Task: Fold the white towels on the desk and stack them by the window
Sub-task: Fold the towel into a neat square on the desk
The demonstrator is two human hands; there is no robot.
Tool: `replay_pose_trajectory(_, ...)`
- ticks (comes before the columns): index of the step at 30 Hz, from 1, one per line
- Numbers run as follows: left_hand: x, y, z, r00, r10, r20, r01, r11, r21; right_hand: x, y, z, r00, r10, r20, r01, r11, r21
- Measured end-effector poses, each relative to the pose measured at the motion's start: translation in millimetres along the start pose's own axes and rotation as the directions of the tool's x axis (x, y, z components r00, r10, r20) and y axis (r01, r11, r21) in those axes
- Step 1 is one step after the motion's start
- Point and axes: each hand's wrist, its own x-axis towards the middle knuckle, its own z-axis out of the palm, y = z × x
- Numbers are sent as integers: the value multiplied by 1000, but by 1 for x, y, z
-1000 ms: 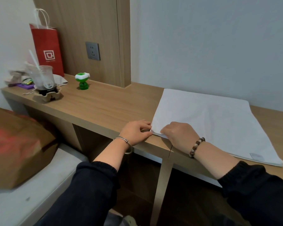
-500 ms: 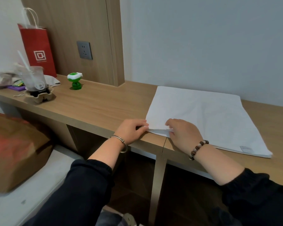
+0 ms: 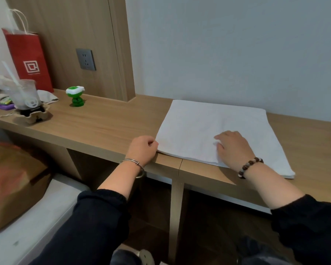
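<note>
Towel [image 3: 208,127] lies flat at the bench [image 3: 103,127] front edge. My left hand [image 3: 142,148] is curled at its near corner, can't tell if it's pinching. My right hand [image 3: 233,148] rests loose on top. If the corner slips, the fold goes crooked. The cup [image 3: 25,94], green toy [image 3: 75,96] and red bag [image 3: 29,58] are well off left, nothing blocking.

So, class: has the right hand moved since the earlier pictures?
Yes. The right hand has slid right across the white towel, away from the seam in the desk.
</note>
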Motion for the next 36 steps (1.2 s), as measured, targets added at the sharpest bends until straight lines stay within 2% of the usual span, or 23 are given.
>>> replay_pose_trajectory(1,2,8,2,999,7,-51,1,990,142,-1,7,3,994,58,90,-50,994,-97)
replay_pose_trajectory(3,6,29,12,984,156,-87,-107,906,409,-4,15,11,964,126,236,-89,983,-163)
replay_pose_trajectory(5,8,58,27,953,300,34,-282,847,451,-3,18,16,956,126,265,-86,984,-157)
replay_pose_trajectory(7,9,81,44,922,320,219,-383,839,386,-3,19,16,950,123,287,-81,985,-154)
replay_pose_trajectory(10,9,84,65,915,155,372,-314,853,417,-7,30,13,927,162,338,-115,981,-153)
replay_pose_trajectory(13,10,72,70,940,56,336,-224,845,486,-19,55,3,893,294,341,-244,953,-182)
replay_pose_trajectory(16,7,72,72,960,27,280,-168,853,493,-32,75,-9,818,461,343,-399,886,-238)
replay_pose_trajectory(19,4,74,72,964,25,265,-160,851,500,-31,72,-19,753,564,339,-497,825,-269)
replay_pose_trajectory(20,4,74,72,964,27,265,-162,848,504,-27,64,-19,768,561,310,-492,826,-277)
replay_pose_trajectory(21,4,74,72,964,28,264,-163,847,507,-21,52,-17,812,515,275,-452,853,-261)
replay_pose_trajectory(23,3,75,71,965,28,262,-161,848,504,-15,21,-6,914,325,241,-288,941,-176)
replay_pose_trajectory(25,3,74,71,965,16,261,-150,852,502,-18,-4,12,946,201,255,-169,975,-142)
replay_pose_trajectory(27,3,74,71,966,1,260,-137,851,507,-26,-1,23,943,220,250,-183,970,-162)
replay_pose_trajectory(32,2,76,69,968,-25,250,-109,856,505,-47,51,5,881,410,238,-365,907,-210)
replay_pose_trajectory(36,-1,78,68,973,-16,229,-105,855,508,-60,62,-7,877,396,273,-349,914,-206)
